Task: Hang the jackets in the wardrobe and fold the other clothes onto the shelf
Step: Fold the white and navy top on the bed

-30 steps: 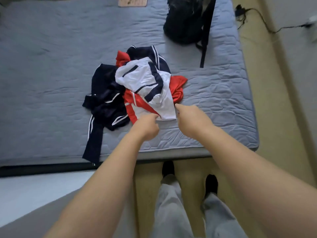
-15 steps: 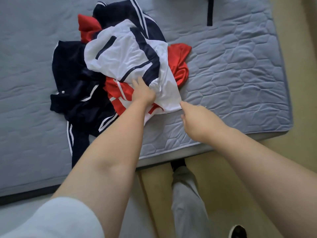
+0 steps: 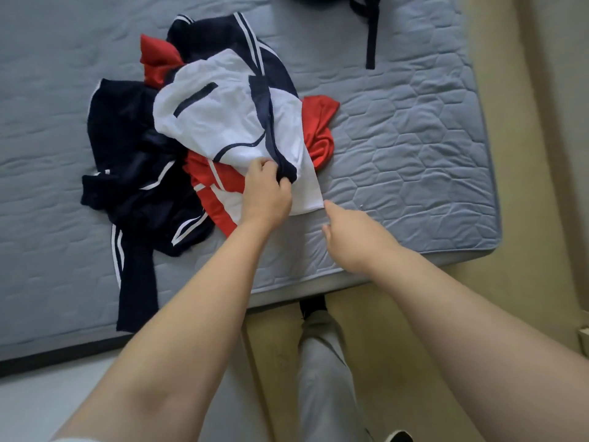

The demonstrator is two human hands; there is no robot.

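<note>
A heap of clothes lies on the grey-blue mattress (image 3: 414, 138). On top is a white garment with navy trim (image 3: 223, 119). Under it are a red and white piece (image 3: 210, 186) and a red cloth (image 3: 318, 129). A navy jacket with white stripes (image 3: 134, 173) spreads to the left. My left hand (image 3: 266, 189) grips the navy trim at the white garment's lower edge. My right hand (image 3: 353, 234) hovers just right of that garment's corner, fingers loosely curled and holding nothing.
A black bag with a hanging strap (image 3: 371, 36) sits at the mattress's far edge. The mattress's near edge runs just beyond my feet (image 3: 314, 306). Yellowish floor (image 3: 526, 218) lies to the right, and a pale surface (image 3: 47, 403) at lower left.
My left hand has curled round the navy trim of the white garment. My right hand stays beside the garment's corner. The view has shifted slightly.
</note>
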